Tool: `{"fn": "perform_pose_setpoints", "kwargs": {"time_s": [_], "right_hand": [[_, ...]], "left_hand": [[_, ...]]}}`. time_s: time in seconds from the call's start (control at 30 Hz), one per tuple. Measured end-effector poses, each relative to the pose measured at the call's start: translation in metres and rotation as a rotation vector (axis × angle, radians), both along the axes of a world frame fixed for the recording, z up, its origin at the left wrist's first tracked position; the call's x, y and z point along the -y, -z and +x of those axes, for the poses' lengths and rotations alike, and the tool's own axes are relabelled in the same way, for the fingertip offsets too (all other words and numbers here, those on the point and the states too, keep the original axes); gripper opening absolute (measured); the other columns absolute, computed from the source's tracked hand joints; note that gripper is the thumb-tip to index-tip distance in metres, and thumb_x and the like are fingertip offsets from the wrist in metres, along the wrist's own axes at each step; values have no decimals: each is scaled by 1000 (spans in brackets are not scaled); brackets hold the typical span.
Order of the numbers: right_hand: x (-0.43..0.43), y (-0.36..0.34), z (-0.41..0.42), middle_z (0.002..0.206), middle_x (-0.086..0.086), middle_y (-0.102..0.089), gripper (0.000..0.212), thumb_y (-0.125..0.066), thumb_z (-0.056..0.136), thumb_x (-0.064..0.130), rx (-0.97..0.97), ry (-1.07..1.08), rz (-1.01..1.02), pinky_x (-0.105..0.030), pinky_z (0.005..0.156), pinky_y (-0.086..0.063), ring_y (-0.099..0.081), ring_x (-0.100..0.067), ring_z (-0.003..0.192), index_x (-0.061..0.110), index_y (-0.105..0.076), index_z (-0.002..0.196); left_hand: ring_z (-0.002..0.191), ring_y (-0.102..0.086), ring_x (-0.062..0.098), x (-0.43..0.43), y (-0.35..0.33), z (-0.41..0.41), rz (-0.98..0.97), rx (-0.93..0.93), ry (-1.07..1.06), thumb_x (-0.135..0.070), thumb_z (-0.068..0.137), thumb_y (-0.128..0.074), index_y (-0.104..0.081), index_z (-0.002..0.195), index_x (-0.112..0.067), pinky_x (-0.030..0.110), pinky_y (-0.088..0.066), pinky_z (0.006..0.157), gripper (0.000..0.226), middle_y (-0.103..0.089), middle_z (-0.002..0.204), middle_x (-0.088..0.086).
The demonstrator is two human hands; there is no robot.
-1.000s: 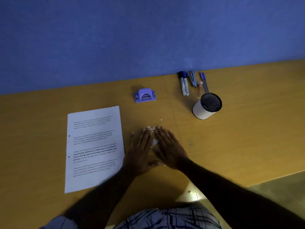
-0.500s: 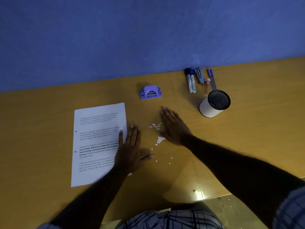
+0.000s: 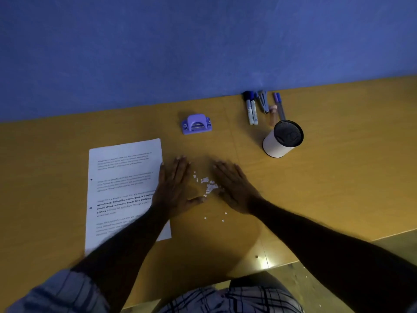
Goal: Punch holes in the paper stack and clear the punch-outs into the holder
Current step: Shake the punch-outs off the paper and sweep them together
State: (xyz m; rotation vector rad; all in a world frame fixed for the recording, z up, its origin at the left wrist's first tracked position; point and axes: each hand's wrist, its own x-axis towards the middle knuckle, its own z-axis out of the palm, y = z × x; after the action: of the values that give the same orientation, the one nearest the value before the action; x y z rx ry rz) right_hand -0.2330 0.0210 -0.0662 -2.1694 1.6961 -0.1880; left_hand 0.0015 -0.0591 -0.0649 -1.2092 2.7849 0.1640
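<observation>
Blue wall [image 3: 158, 53]: fills the upper third of the frame.

Wooden desk [image 3: 338, 188]: spans the full width below the wall, with its near edge at lower right.

Paper stack [image 3: 121, 177]: lies flat at left of centre, printed side up. Two punched holes show along its left margin.

My left hand [image 3: 174, 190]: palm down at frame centre, fingers straight and close together, holding nothing. Its outer edge lies over the right edge of the paper stack, and the thumb points right toward the punch-outs.

My right hand [image 3: 234, 188]: palm down just right of centre, fingers straight and together, holding nothing. It is angled toward the upper left.

Holder [image 3: 279, 145]: a white cylinder with a dark mesh mouth, standing right of centre, above my right hand and well apart from it.

Hole punch [image 3: 196, 124]: purple, above centre near the wall, apart from both hands.

Markers [image 3: 251, 109]: a small row with other pens, lying just above the holder against the wall.

Punch-outs [image 3: 208, 186]: small white discs heaped on the desk between my two hands. A few strays [image 3: 223, 216] lie just below the heap.
</observation>
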Motion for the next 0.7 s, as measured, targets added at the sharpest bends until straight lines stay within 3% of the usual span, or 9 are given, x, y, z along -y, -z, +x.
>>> {"fn": "perform_pose_setpoints", "kwargs": {"time_s": [0.2,0.3,0.5,0.7], "right_hand": [[-28,1,-21,162,1,12,69,-20,98,52,16,220,49,-43,122,4,16,-10,149,19,1,155],[-38,2,-20,163,-2,11,73,-20,97,55,-35,243,54,-46,122,1,13,-15,150,17,3,155],[-53,8,8,163,-12,-1,90,-22,92,70,-204,308,6,-49,121,-1,3,-27,151,7,-8,154],[-53,10,20,163,-11,-2,88,-26,93,70,-241,300,11,-50,121,-4,3,-26,151,10,-9,155]], "left_hand": [[148,-2,35,7,9,-10,20,25,-48,-88,73,-26,-15,153,-17,64,-5,114,107,-5,161,16],[149,1,34,-2,7,-15,4,35,24,-89,74,-18,-14,153,-18,64,-4,114,107,-2,161,16],[149,-4,33,-37,5,-34,37,-25,112,-89,75,-22,-23,152,-16,65,-8,113,106,-9,160,18],[149,-6,34,-45,2,-31,30,-8,165,-88,75,-23,-21,152,-16,65,-10,113,106,-9,160,17]]}}
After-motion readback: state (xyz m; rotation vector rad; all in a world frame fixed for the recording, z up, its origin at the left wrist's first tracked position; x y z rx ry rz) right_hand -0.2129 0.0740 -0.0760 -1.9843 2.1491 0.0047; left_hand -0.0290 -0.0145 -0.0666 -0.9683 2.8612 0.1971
